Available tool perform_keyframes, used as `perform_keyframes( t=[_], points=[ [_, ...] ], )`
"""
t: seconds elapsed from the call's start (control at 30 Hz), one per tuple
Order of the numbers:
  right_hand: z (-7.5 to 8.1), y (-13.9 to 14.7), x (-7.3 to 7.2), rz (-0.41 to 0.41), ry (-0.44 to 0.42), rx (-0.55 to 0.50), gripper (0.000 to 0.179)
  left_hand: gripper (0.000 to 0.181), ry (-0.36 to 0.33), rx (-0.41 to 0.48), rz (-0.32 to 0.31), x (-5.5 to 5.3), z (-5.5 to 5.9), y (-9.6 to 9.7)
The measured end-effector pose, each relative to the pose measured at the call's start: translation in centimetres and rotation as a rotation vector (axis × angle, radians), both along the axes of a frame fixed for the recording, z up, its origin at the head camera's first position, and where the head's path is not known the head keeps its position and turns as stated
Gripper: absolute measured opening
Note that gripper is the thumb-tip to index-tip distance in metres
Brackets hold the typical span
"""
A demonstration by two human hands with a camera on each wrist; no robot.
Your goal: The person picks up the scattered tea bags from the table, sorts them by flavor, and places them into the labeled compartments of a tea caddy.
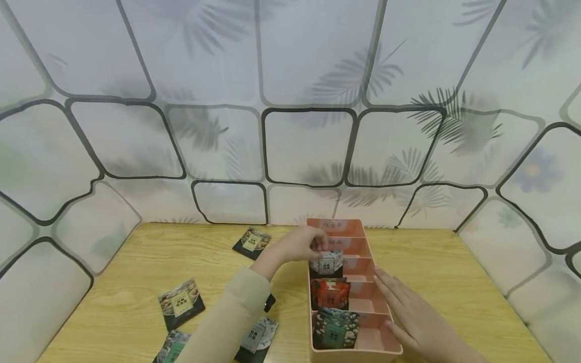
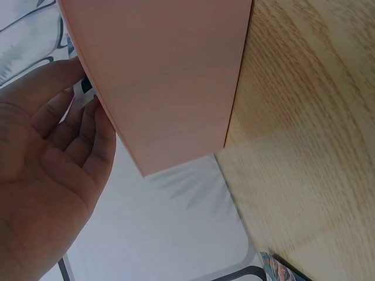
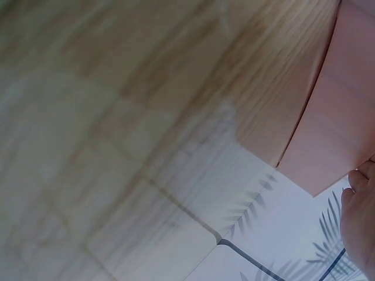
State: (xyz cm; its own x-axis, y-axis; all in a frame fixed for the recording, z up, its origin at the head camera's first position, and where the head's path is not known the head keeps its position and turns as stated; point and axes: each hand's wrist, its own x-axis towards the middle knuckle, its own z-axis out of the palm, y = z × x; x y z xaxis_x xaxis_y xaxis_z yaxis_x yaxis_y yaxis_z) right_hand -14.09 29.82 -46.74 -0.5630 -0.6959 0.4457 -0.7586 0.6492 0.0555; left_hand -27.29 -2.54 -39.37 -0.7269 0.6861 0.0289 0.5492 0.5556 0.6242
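A long pink divided box (image 1: 356, 355) stands on the table, its compartments in a row. Over its left rim reaches my left hand (image 1: 297, 245), thumb and fingertips pinching the top of a grey-and-white sachet (image 1: 327, 263) in the middle compartment. The left wrist view has this hand (image 2: 58, 140) at the box's rim, a bit of the packet showing between the fingers. Red sachets (image 1: 330, 293) fill the compartment nearer me, and green-labelled dark sachets (image 1: 336, 328) the nearest one. Along the right rim lies my right hand (image 1: 413, 315), fingers extended and touching the box.
Left of the box, yellow-labelled sachets lie at the back (image 1: 251, 242) and farther left (image 1: 181, 303). A grey-labelled sachet (image 1: 257, 339) and a green-labelled one (image 1: 171, 348) are near the front, partly behind my left sleeve (image 1: 236, 312). A patterned curtain (image 1: 308, 146) borders the wooden table (image 1: 431, 257).
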Motion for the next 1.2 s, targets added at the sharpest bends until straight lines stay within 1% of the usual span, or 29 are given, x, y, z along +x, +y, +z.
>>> perform_keyframes(
  t=[0.2, 0.43, 0.7, 0.8, 0.93, 1.1, 1.2],
  points=[
    [0.0, 0.0, 0.1, -0.002, -0.010, 0.004, 0.079, 0.011, 0.001, 0.002, 0.000, 0.1, 0.0, 0.1],
    [0.1, 0.0, 0.0, 0.004, -0.008, -0.002, 0.079, 0.008, 0.017, 0.011, -0.010, 0.4, 0.2, 0.1],
    [0.1, 0.0, 0.2, -0.012, -0.014, 0.006, 0.080, 0.011, 0.025, 0.011, -0.025, 0.3, 0.3, -0.2],
    [0.1, -0.1, 0.1, -0.008, -0.010, -0.001, 0.079, 0.012, 0.049, -0.002, -0.028, 0.3, 0.6, -0.5],
    [0.1, 0.0, 0.0, 0.005, -0.002, -0.008, 0.076, 0.014, 0.082, -0.025, -0.016, 0.4, 1.0, -0.9],
    [0.0, 0.1, 0.0, 0.013, -0.006, -0.004, 0.074, 0.015, 0.108, -0.017, -0.022, 0.6, 1.6, -1.8],
    [0.0, 0.1, 0.1, 0.007, -0.009, 0.003, 0.074, 0.015, 0.109, -0.013, -0.029, 0.8, 1.8, -2.4]
  ],
)
